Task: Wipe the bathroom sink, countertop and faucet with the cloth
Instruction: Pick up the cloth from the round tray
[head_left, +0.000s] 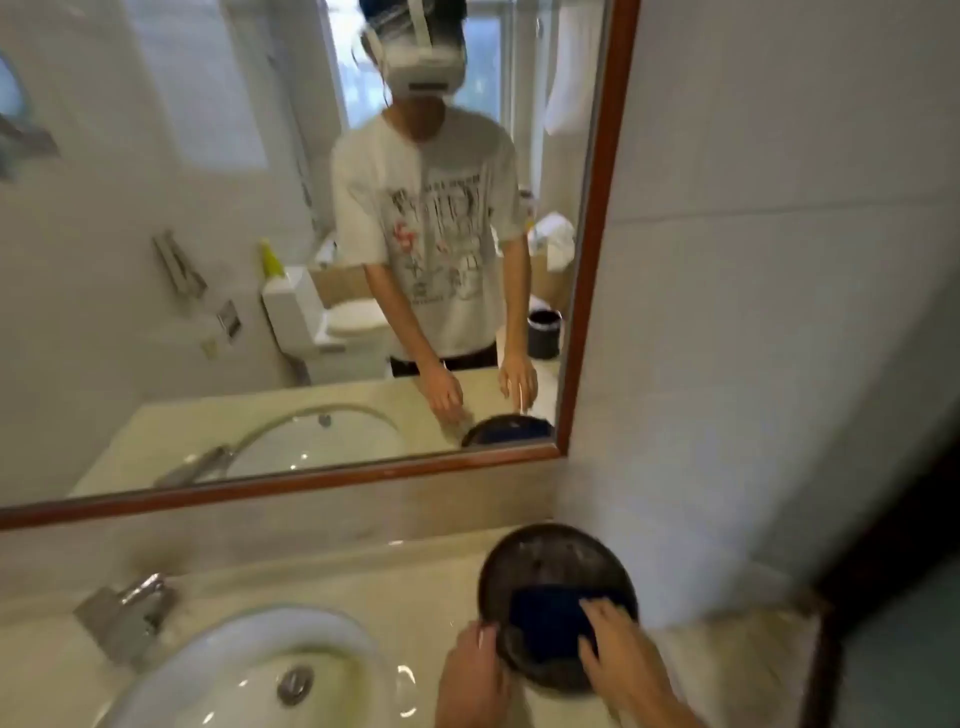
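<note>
The cloth (550, 621) is lying in a dark bowl (545, 556) near the surface (415, 597) edge, the right hand (618, 649) pressing it with spread fingers, the left hand (472, 670) gripping the rim; motion is blurring both.

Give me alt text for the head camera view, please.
A person's right hand reaches onto a dark blue cloth in a round dark tray on a beige countertop, left hand at the tray's edge. Sink and faucet sit left, mirror above.
</note>
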